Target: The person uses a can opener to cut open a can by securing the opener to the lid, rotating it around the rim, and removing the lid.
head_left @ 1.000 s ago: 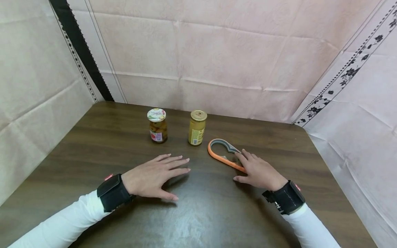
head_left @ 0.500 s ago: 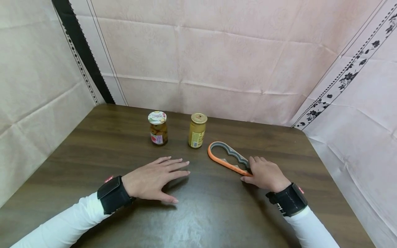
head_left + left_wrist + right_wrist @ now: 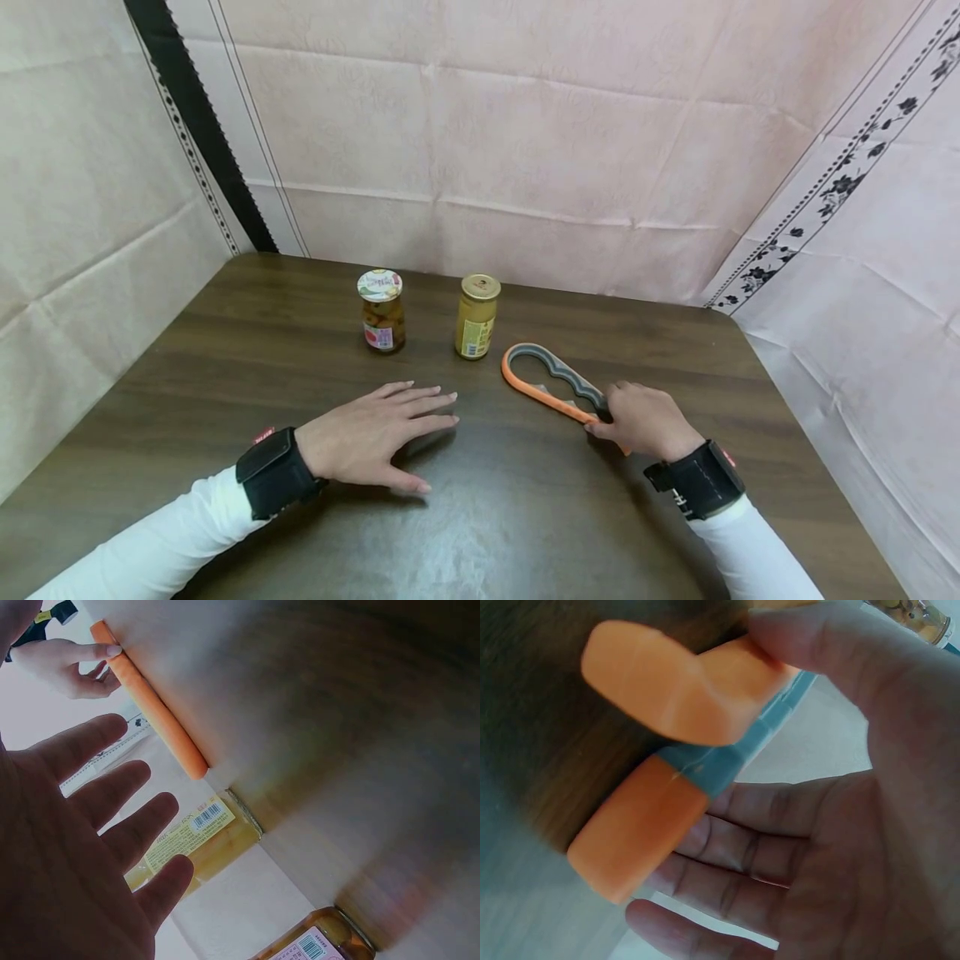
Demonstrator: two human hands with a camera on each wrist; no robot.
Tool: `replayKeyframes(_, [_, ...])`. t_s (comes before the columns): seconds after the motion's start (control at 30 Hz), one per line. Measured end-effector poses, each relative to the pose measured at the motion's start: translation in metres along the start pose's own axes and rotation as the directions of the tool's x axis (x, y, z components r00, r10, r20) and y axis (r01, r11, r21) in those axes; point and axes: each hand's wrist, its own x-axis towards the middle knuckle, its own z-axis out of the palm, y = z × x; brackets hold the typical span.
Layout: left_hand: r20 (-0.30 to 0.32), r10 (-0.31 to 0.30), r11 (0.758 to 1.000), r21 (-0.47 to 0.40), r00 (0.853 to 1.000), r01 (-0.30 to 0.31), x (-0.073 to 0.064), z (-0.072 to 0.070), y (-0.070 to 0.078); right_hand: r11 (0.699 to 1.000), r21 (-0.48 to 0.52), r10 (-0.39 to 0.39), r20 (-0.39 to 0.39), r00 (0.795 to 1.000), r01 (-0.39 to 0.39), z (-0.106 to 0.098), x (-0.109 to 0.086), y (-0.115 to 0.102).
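Observation:
An orange and grey jar opener (image 3: 543,398), a long loop with small teeth inside, lies slanted on the table. My right hand (image 3: 651,422) grips its near end. In the right wrist view the thumb presses one orange arm, and curled fingers (image 3: 727,892) lie along the other arm (image 3: 637,825). My left hand (image 3: 375,435) is spread flat, palm down close over the table, holding nothing. Beyond it stand two closed jars: one with a patterned white lid and brown contents (image 3: 384,315), the other yellow-green with a gold lid (image 3: 476,321).
The brown wooden table (image 3: 225,367) ends in a back edge just behind the jars. Pale cloth (image 3: 525,150) hangs behind it and along both sides. Each wrist wears a black strap, the left one (image 3: 276,471) and the right one (image 3: 697,479).
My right hand moved right and toward me along the jar opener, from touching it with extended fingers to gripping its near end. The left hand and the jars stayed put.

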Motion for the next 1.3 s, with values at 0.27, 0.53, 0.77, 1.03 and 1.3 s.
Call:
replayKeyframes(0.27, [-0.004,0.0,1.0,0.013,1.0,0.0,0.001,-0.0008,-0.0001,1.0,0.021,0.019,0.005,1.0,-0.019,-0.0003,0.0014,0.0026])
replayKeyframes(0.53, [-0.009,-0.001,1.0,0.022,1.0,0.002,0.001,-0.0008,-0.0004,0.996,0.08,0.05,-0.025,0.998,-0.048,-0.003,0.0018,0.0025])
replayKeyframes(0.77, [-0.017,-0.002,1.0,0.013,1.0,0.002,0.0013,0.0003,-0.0005,0.992,0.129,0.007,-0.081,0.997,0.003,-0.001,0.0025,0.0053])
replayKeyframes(1.03, [-0.015,-0.002,1.0,0.004,1.0,0.002,0.0004,0.0016,-0.0004,0.989,0.136,-0.045,-0.11,0.993,0.06,0.0008,0.0048,0.0051])
replayKeyframes(1.3, [-0.021,0.004,1.0,-0.006,1.0,-0.004,0.0002,0.0029,-0.0016,0.979,0.194,-0.05,-0.08,0.996,0.065,0.0028,0.0062,0.0042])
